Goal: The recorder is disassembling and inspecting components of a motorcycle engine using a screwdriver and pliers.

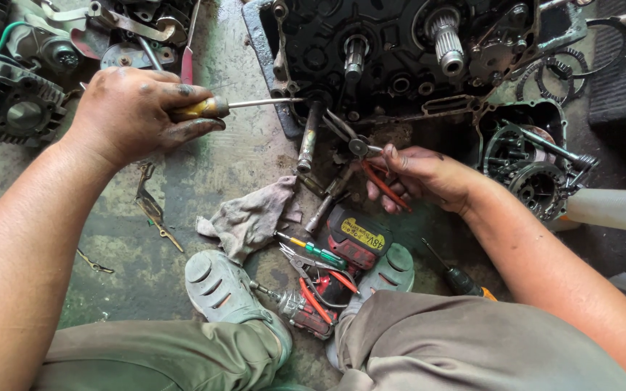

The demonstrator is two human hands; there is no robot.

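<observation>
Left hand is closed round a yellow-handled screwdriver, tip at the left edge of the black engine case. Right hand clasps red-handled pliers just below that case. Judgement: keep the shaft level, pliers steady. A yellow rectangular label sits on the red battery, below the case.

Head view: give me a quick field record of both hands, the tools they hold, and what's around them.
left hand: shut on a yellow-handled screwdriver, tip pointing at the engine case
right hand: shut on red-handled pliers, jaws at the case's lower edge
floor between feet: grey rag, red battery pack, second red-handled pliers, small green-and-yellow screwdriver
right side: clutch assembly
floor: greasy concrete
</observation>
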